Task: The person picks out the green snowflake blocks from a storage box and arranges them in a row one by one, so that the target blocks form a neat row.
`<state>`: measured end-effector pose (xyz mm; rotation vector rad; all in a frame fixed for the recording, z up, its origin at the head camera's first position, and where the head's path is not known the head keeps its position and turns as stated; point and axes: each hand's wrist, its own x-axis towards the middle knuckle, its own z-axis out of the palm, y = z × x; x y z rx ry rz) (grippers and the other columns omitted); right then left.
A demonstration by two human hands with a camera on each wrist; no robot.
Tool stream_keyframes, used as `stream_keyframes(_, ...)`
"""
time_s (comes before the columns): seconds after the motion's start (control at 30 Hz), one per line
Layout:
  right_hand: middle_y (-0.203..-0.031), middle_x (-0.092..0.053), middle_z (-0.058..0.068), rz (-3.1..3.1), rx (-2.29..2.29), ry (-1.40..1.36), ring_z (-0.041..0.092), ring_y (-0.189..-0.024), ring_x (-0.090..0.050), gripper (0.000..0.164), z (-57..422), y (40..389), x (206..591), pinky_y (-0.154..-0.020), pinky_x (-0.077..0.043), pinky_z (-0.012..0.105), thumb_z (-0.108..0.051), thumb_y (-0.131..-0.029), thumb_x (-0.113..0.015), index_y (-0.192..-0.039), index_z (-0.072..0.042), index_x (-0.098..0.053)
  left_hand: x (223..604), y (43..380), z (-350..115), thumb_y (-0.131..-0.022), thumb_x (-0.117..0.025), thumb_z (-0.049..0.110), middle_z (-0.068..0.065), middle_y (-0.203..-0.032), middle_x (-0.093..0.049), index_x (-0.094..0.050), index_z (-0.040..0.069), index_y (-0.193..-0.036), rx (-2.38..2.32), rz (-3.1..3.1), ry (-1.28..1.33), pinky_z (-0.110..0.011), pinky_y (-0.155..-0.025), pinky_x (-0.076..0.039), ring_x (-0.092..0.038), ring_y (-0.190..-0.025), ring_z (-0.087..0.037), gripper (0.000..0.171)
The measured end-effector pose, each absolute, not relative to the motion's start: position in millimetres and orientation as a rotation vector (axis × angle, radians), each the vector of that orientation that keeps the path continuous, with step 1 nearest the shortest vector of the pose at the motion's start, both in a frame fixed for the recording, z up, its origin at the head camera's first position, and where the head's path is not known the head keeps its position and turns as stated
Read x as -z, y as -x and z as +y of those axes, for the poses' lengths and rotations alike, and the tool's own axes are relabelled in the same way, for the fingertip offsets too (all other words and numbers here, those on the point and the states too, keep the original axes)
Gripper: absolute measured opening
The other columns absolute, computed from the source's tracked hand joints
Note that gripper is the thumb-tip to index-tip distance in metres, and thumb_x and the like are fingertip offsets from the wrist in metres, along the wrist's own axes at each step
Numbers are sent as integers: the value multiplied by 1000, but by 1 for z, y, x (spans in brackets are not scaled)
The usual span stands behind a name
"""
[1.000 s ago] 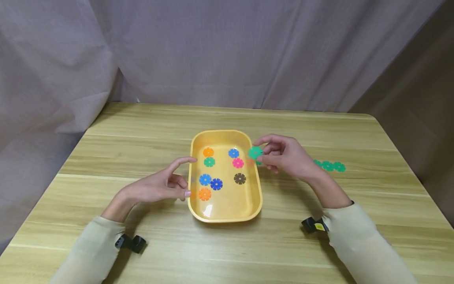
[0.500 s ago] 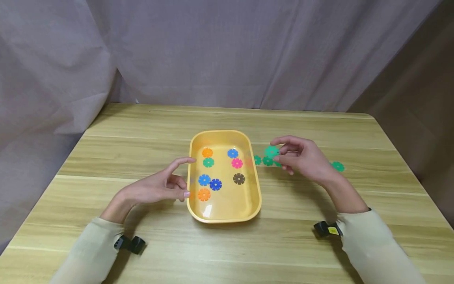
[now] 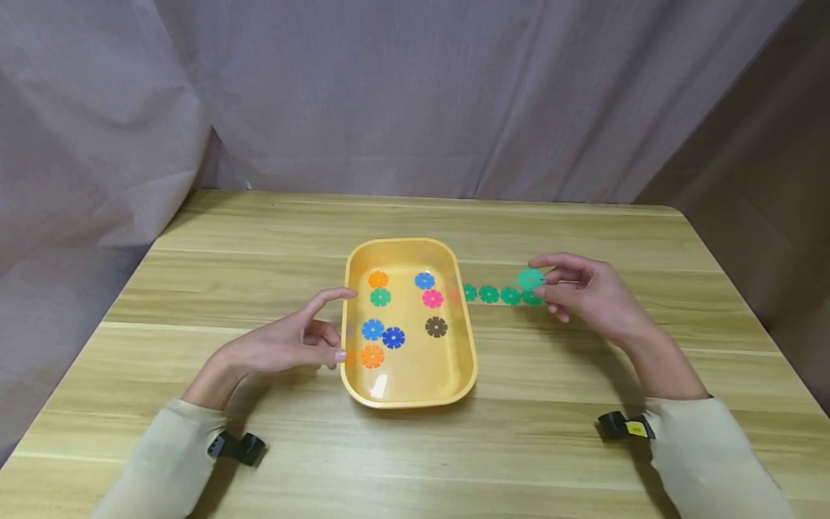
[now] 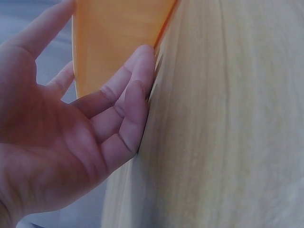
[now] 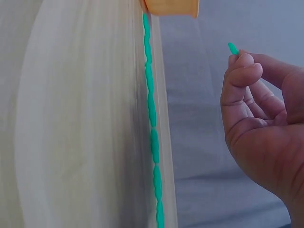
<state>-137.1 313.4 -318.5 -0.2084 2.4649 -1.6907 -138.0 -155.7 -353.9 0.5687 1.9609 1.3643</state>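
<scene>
In the head view, my right hand (image 3: pixel 586 292) pinches a green snowflake disc (image 3: pixel 530 278) between thumb and index finger. The disc is raised over a row of several green discs (image 3: pixel 489 294) that lie edge to edge on the table; my hand hides the row's right part. The right wrist view shows the held disc (image 5: pixel 232 48) edge-on, apart from the row (image 5: pixel 151 95). My left hand (image 3: pixel 292 335) holds the left side of a yellow tray (image 3: pixel 408 396), thumb and index finger on its rim. In the left wrist view the other fingers curl against its outer wall (image 4: pixel 121 38).
Inside the tray lie loose discs: orange (image 3: pixel 379 279), green (image 3: pixel 380 297), light blue (image 3: pixel 372 329), dark blue (image 3: pixel 393 337), pink (image 3: pixel 432 298) and brown (image 3: pixel 436 327), among others. A wooden table (image 3: pixel 415 461) carries everything, with a grey curtain (image 3: pixel 363 94) behind it.
My right hand has moved rightward from the tray's right rim along the green row, still pinching the green disc, uncovering the row's left discs. My left hand stays at the tray.
</scene>
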Motion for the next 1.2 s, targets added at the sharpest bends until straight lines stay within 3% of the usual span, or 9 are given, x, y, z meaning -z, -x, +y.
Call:
stream_keyframes(0.43,-89,-69,-2,2462,1737,164,14,-64,-59,37,334,134,322,-54,-50,27,-5,-98,-75,-133,-15,-69,353,137,-157,-99,-77,22,-14,-108,-68,-17,28,-165,-1366,1964,-572,-32,-81,-54,-67,-93,-29,90)
stream_keyframes(0.83,-90,-65,-3,2421,1848,185,13,-63,-57,35,347,136,324,-54,-48,26,1,-97,-72,-131,-11,-70,354,138,-158,-99,-77,22,-14,-108,-68,-17,27,-165,-1366,1962,-584,-32,-81,-54,-67,-93,-28,90)
stream_keyframes(1.2,-88,-63,-5,2471,1846,117,13,-62,-56,35,366,136,325,-51,-44,29,1,-97,-73,-128,-16,-73,353,138,-157,-99,-77,21,-14,-109,-68,-16,29,-165,-1375,1947,-578,-33,-81,-54,-67,-94,-29,91)
